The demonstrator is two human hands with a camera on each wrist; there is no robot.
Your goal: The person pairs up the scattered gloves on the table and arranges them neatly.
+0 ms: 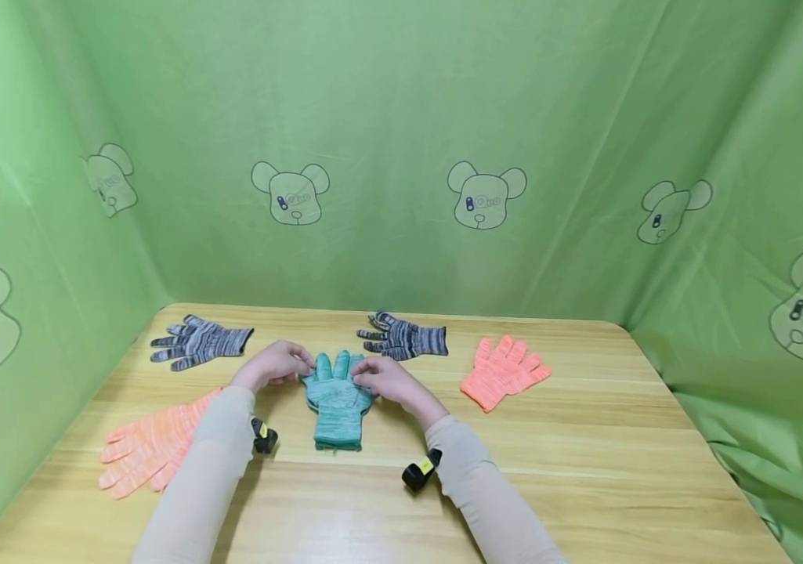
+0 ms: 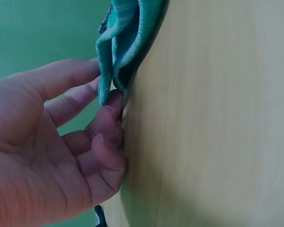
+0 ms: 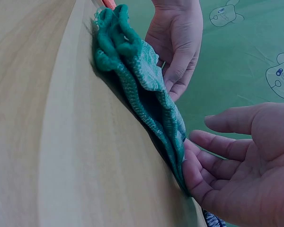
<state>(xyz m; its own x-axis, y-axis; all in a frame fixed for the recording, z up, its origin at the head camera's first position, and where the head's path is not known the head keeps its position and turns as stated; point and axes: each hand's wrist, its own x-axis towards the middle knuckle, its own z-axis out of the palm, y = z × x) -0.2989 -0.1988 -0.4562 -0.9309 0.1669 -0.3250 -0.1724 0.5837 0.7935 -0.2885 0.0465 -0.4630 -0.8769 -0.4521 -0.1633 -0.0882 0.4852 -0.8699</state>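
I see the left hand point(image 1: 276, 366) with fingers pinching the green glove point(image 1: 338, 399) on the tabletop point(image 1: 549, 478); the right hand point(image 1: 397, 385) touches its opposite edge, thumb apart; an uneven tug could, I judge, skew its loose layers.

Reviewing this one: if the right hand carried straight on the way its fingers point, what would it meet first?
The right hand would first meet the teal glove, whose edge its fingers seem to touch. Roughly across lies the left hand, though depth is unclear.
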